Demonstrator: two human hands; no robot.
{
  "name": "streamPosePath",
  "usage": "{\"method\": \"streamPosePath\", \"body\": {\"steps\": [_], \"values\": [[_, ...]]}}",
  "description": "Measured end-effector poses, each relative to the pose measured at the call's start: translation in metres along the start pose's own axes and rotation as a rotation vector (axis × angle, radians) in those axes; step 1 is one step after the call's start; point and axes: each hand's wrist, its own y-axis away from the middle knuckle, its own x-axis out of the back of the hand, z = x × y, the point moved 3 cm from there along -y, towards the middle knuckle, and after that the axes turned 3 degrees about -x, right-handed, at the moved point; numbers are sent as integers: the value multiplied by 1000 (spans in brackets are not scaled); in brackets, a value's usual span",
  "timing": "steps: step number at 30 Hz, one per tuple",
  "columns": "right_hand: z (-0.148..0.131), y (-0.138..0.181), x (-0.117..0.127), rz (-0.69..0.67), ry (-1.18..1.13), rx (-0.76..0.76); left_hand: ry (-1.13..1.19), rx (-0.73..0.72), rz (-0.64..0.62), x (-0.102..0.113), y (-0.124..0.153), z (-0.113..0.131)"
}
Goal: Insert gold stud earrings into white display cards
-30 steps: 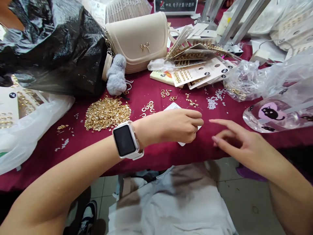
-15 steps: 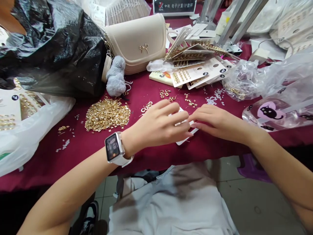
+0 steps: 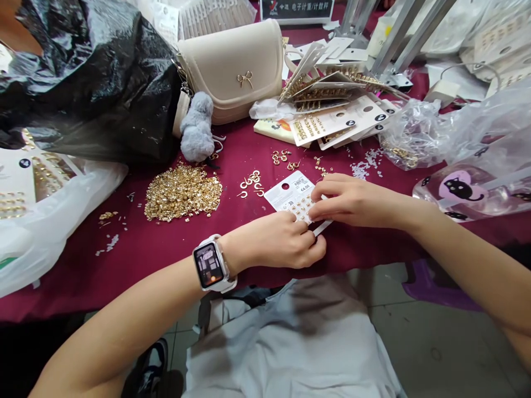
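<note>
A white earring card (image 3: pixel 290 190) with a price label, a round hole and rows of small gold pieces lies tilted on the cloth in front of me. My left hand (image 3: pixel 286 240), wearing a white smartwatch (image 3: pixel 209 266) at the wrist, is closed on the card's near edge with its fingers curled. My right hand (image 3: pixel 348 202) is closed too, its fingertips pressed together over the right side of the card; what sits between them is hidden. Beyond the card lie several loose gold hoop earrings (image 3: pixel 254 179). A heap of small gold pieces (image 3: pixel 182 192) is off to the left.
A cream handbag (image 3: pixel 232 66) with a grey plush charm (image 3: pixel 198 127) stands at the back. Filled earring cards (image 3: pixel 321 126) are piled right of it. A black plastic bag (image 3: pixel 95 83) is at left, clear bags (image 3: pixel 468 132) at right. White plastic bits (image 3: pixel 365 166) are scattered on the maroon cloth.
My left hand has come down and nearer me, off the card's face to its near edge, uncovering most of the card. My right hand has shifted slightly left onto the card.
</note>
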Motion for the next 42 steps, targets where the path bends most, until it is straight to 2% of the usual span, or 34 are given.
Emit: {"method": "streamPosePath", "body": {"steps": [4,9,15,21,25,28,30,34,38,42], "values": [[3,4,-4,22,15,3,5,9,-7,0,1,-2],[2,12,-8,119,70,-13,57,48,18,1,3,-7],[-4,18,-9,197,452,-35,136,126,-4,0,10,-19],[-4,15,-9,166,623,-46,125,176,-45,-2,13,-27],[-9,12,-6,98,690,-23,107,180,-66,3,13,-30],[-14,7,-5,28,698,-62,75,217,-69,6,13,-32],[-17,3,-6,6,692,-127,10,282,-21,9,13,-33],[-25,-5,-10,39,651,-244,-78,422,12,8,12,-31],[-25,-6,-11,42,534,-339,-53,463,-18,-1,10,-28],[-17,0,1,64,466,-379,-7,487,-33,-8,9,-26]]}}
